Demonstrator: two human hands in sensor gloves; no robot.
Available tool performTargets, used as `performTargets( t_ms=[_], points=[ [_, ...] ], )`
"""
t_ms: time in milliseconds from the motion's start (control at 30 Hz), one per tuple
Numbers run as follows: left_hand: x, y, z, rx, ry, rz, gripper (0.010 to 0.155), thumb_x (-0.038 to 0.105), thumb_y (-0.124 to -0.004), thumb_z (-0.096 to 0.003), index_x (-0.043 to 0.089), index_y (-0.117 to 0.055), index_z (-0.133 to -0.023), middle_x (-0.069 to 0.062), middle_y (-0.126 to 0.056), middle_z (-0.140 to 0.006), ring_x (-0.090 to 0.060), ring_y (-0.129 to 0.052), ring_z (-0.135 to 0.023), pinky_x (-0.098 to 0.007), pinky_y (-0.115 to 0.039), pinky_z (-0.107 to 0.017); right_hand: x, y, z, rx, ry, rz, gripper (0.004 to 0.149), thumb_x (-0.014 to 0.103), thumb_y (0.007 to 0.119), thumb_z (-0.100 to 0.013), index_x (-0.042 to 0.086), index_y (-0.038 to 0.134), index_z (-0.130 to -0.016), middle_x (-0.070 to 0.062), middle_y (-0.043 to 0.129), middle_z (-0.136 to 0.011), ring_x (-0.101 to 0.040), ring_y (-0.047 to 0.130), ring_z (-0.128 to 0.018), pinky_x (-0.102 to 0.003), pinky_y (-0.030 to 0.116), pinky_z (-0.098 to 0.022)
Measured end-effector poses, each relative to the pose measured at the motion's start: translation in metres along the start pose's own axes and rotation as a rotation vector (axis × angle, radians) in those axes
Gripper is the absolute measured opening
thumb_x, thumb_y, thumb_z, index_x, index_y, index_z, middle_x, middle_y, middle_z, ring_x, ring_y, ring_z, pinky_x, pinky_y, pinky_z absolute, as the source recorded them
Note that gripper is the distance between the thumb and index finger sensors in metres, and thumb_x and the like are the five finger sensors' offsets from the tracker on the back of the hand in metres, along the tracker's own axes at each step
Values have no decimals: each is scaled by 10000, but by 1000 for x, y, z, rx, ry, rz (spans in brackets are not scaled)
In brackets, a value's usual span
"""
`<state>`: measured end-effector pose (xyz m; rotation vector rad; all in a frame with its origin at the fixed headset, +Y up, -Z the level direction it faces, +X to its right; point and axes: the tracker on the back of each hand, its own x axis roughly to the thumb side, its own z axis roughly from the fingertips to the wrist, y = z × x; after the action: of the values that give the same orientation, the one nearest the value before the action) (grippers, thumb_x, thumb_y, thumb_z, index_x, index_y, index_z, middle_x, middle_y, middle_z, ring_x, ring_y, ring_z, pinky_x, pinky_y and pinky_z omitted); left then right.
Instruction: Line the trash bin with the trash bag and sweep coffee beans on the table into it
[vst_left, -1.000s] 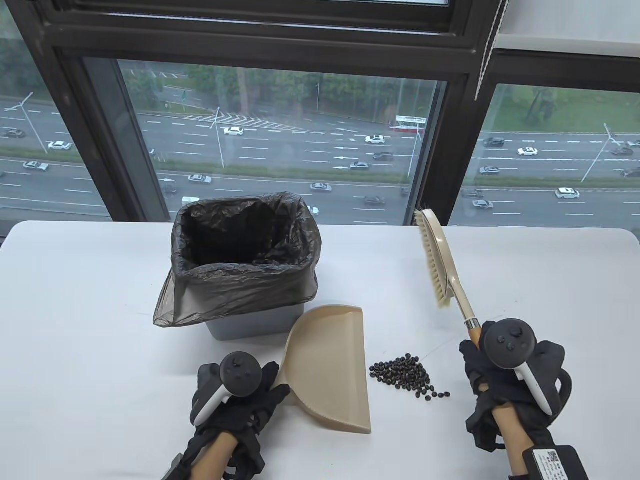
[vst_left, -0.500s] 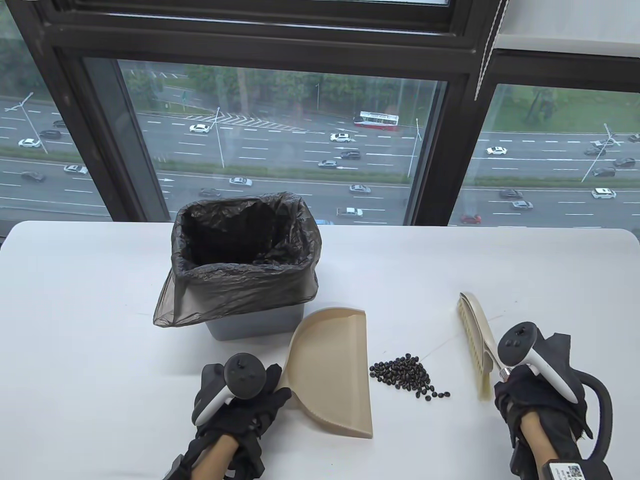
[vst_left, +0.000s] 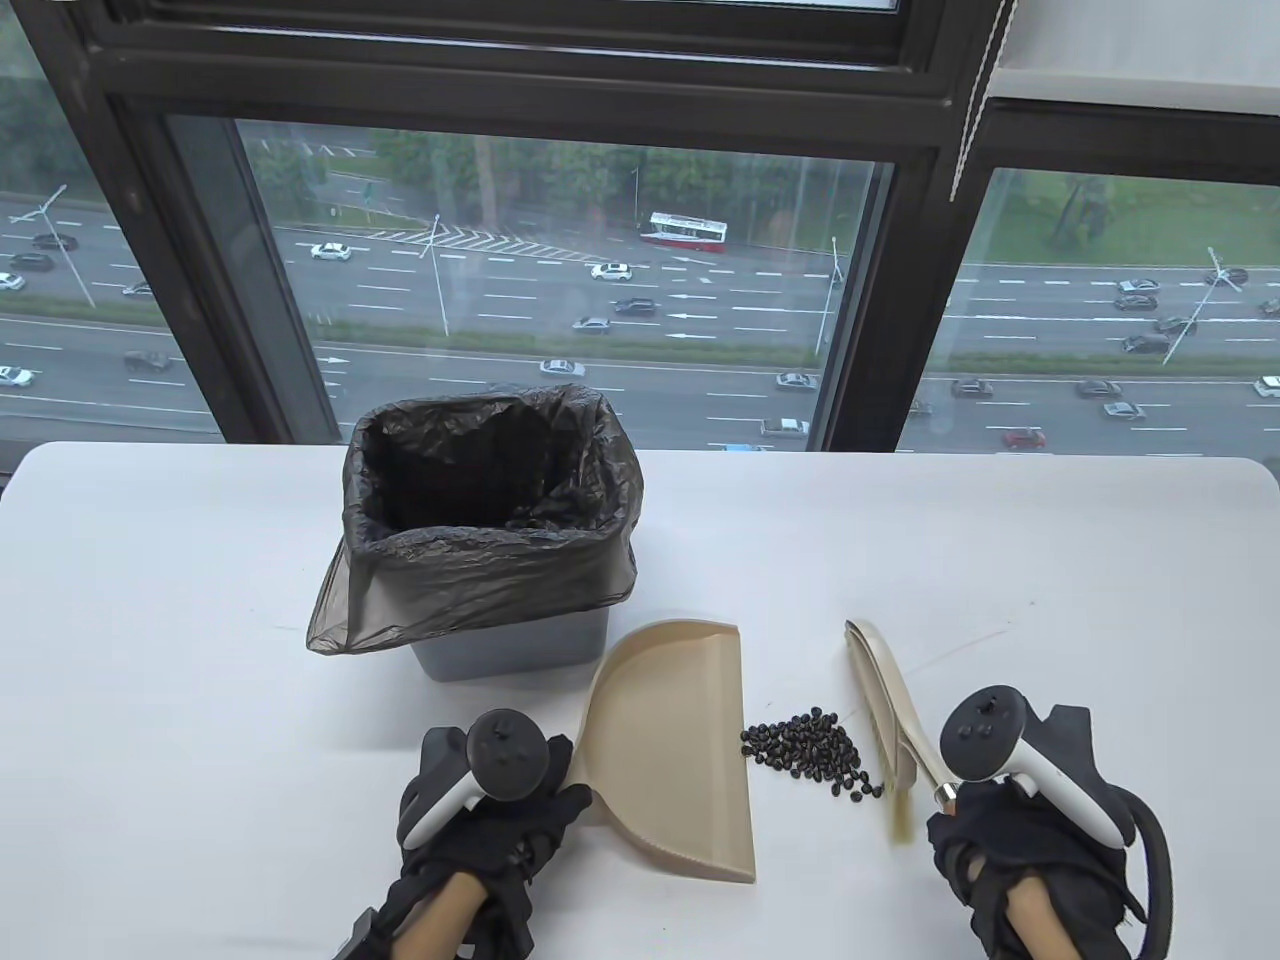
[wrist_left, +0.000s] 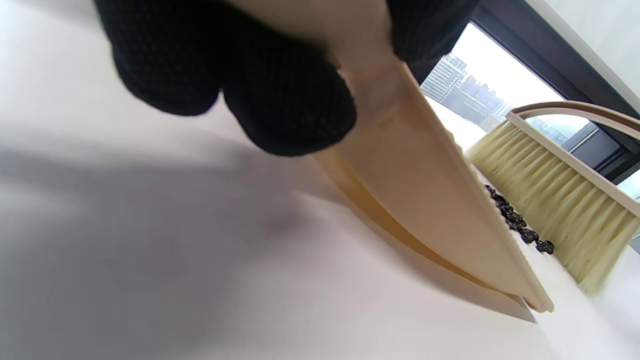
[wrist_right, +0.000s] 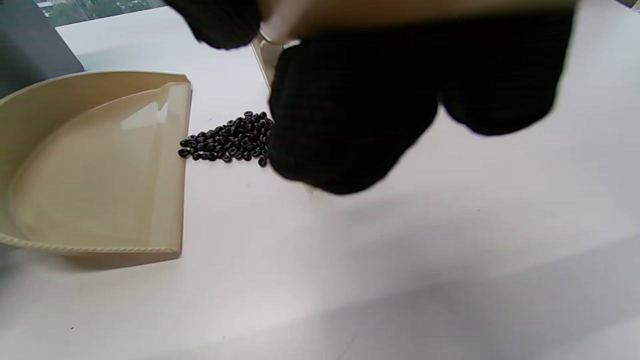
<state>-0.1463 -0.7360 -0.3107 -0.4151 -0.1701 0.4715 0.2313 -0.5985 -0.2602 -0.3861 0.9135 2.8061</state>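
Observation:
A grey trash bin (vst_left: 510, 650) lined with a dark trash bag (vst_left: 480, 540) stands at the table's middle left. My left hand (vst_left: 500, 830) grips the handle of the beige dustpan (vst_left: 670, 750), whose open edge faces the pile of coffee beans (vst_left: 810, 750). The dustpan (wrist_right: 95, 165) and the beans (wrist_right: 230, 140) also show in the right wrist view. My right hand (vst_left: 1000, 840) grips the handle of the beige brush (vst_left: 885, 700), whose bristles (wrist_left: 555, 200) touch the table just right of the beans (wrist_left: 515, 220).
The white table (vst_left: 200, 620) ends at a window wall behind the bin. Bare tabletop lies left of the bin and to the far right. A black cable (vst_left: 1160, 860) loops off my right wrist.
My right hand swung the brush down from upright to the table and slid it left up to the beans. The dustpan shifted slightly right, toward the pile.

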Motion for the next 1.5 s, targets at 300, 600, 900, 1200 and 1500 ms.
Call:
performTargets(
  t_ms=[300,600,900,1200,1500],
  points=[
    [6,-7,-3,-26,-2,-4,693,482,-651,-578,103,-469,-1128,-101,-861,-942,-86,-1091,-487,-401,-896,-458,22,4,-6,29,-70,-57,666,371,671,-528,24,467,-1058,-73,958,-606,-155,1053,-255,-458,873,-365],
    [10,-12,-5,-14,-1,5,697,486,-663,-572,100,-478,-1123,-102,-872,-915,-74,-1091,-468,-399,-903,-445,43,9,-9,61,-154,-96,667,376,662,-529,26,454,-1058,-65,949,-610,-148,1048,-257,-453,870,-368],
    [0,-13,-9,-18,6,66,699,497,-670,-566,114,-486,-1121,-89,-872,-912,-59,-1084,-446,-394,-898,-444,51,13,-9,86,-245,-131,667,388,651,-532,40,437,-1059,-50,937,-621,-134,1041,-273,-441,866,-383],
    [-18,-14,-12,17,41,145,827,612,-777,-479,139,-526,-1110,-43,-893,-867,-5,-1072,-371,-351,-912,-409,30,2,-9,73,-331,-250,665,405,661,-530,51,459,-1056,-41,946,-626,-133,1047,-283,-434,862,-394],
    [-29,1,-7,82,-21,320,769,555,-800,-502,134,-557,-1097,-54,-912,-838,3,-1062,-322,-350,-916,-385,-6,-14,-13,-220,-278,-393,666,419,677,-525,74,472,-1056,-25,937,-647,-144,1037,-308,-440,842,-418]
  ],
)
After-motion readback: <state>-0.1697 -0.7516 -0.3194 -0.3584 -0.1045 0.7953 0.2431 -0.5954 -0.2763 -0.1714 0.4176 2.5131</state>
